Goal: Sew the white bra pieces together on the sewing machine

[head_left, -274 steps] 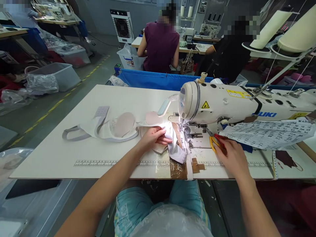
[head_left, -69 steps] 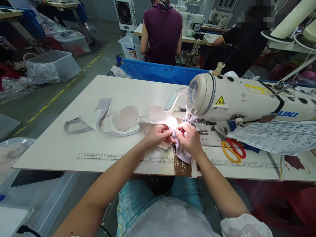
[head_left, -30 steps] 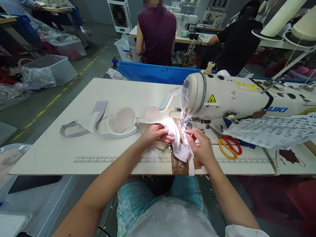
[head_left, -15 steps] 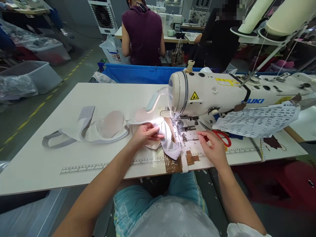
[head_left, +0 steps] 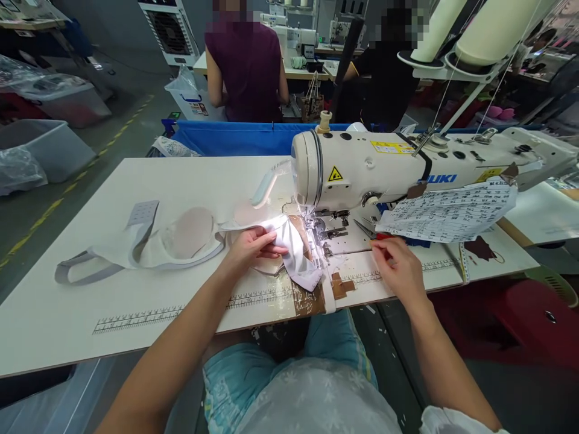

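A pale bra point(head_left: 158, 247) with light pink cups lies stretched across the table, its right end beside the needle area of the white sewing machine point(head_left: 353, 169). My left hand point(head_left: 253, 247) is closed on the bra's edge, thumb on top, left of the presser foot. The free fabric end drapes toward the front edge of the table. My right hand point(head_left: 398, 268) is right of the needle plate, thumb and fingers curled together; anything between them is too small to make out. It covers most of the red handles of the scissors point(head_left: 365, 230), whose blades point toward the machine.
A printed paper sheet point(head_left: 447, 211) hangs from the machine arm. Ruler tape point(head_left: 145, 316) runs along the table's front. Thread cones point(head_left: 491, 30) stand upper right. Behind a blue cloth trough point(head_left: 235, 137) two people sit; plastic bins point(head_left: 49, 144) stand on the left floor.
The view has shifted, moving the scene left in the picture. My right hand has moved right relative to the table, over the scissors' handles. My left hand keeps its hold on the bra.
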`<state>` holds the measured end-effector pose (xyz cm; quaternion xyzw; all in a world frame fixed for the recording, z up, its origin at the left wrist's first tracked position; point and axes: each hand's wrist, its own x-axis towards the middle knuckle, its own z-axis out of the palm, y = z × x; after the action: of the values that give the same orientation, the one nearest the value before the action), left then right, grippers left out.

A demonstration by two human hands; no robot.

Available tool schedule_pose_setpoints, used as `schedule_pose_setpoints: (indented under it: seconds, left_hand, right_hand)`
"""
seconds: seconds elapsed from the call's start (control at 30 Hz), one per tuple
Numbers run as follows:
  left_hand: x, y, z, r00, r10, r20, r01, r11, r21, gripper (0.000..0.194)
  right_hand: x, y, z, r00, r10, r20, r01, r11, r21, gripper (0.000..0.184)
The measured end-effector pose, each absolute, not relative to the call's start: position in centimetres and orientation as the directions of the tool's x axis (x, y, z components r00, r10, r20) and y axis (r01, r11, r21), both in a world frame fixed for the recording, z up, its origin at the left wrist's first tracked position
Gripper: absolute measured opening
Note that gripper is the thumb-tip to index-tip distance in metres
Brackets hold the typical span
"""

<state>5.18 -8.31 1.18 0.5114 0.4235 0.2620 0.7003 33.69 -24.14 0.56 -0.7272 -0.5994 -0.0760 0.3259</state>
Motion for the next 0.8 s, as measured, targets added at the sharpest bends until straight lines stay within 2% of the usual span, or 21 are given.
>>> schedule_pose_setpoints:
  seconds: [0.07,0.17,0.27,0.33,0.47,0.57,0.67,0.73,0.8]
  left_hand:
    - [5.2,-8.3,1.1,0.516,0.789,-0.334,0.07,0.35,0.934,0.024]
    - [5.2,-8.3,1.0,0.529,0.774,-0.347,0.06,0.374,0.925,0.026]
    - [5.3,-8.4,1.1,0.542,0.767,-0.344,0.04,0.385,0.922,0.025]
    - [5.3,-8.4,1.2,0.551,0.764,-0.335,0.027,0.385,0.923,0.025]
    - [5.3,-8.5,1.6,0.562,0.764,-0.319,0.005,0.382,0.924,0.027]
    - [5.3,-8.6,1.7,0.563,0.762,-0.32,0.005,0.384,0.923,0.026]
    - [5.3,-8.6,1.8,0.565,0.758,-0.326,0.001,0.394,0.919,0.024]
    - [5.4,-8.6,1.8,0.561,0.756,-0.337,0.001,0.407,0.913,0.024]
    - [5.4,-8.7,1.8,0.56,0.753,-0.346,0.0,0.417,0.909,0.024]
  right_hand:
    - [35.2,-24.7,0.3,0.282,0.805,0.522,0.945,-0.14,-0.295,0.022]
    - [37.2,-25.4,-0.3,0.187,0.803,0.566,0.982,-0.147,-0.116,0.026]
    - [38.7,-25.5,-1.1,0.109,0.85,0.516,0.991,-0.136,0.014,0.035]
    - [39.6,-25.3,-1.4,0.08,0.886,0.458,0.993,-0.113,0.045,0.04]
    - [41.5,-24.9,-1.2,0.104,0.925,0.365,0.993,-0.078,-0.087,0.037]
    - [42.7,-25.5,-0.7,0.179,0.941,0.288,0.972,-0.123,-0.203,0.03]
    - [42.7,-27.2,-0.3,0.259,0.936,0.239,0.928,-0.172,-0.33,0.032]
    - [41.4,-28.2,-0.1,0.259,0.929,0.263,0.904,-0.137,-0.405,0.035]
    - [39.1,-28.6,0.4,0.167,0.933,0.318,0.927,-0.04,-0.372,0.038]
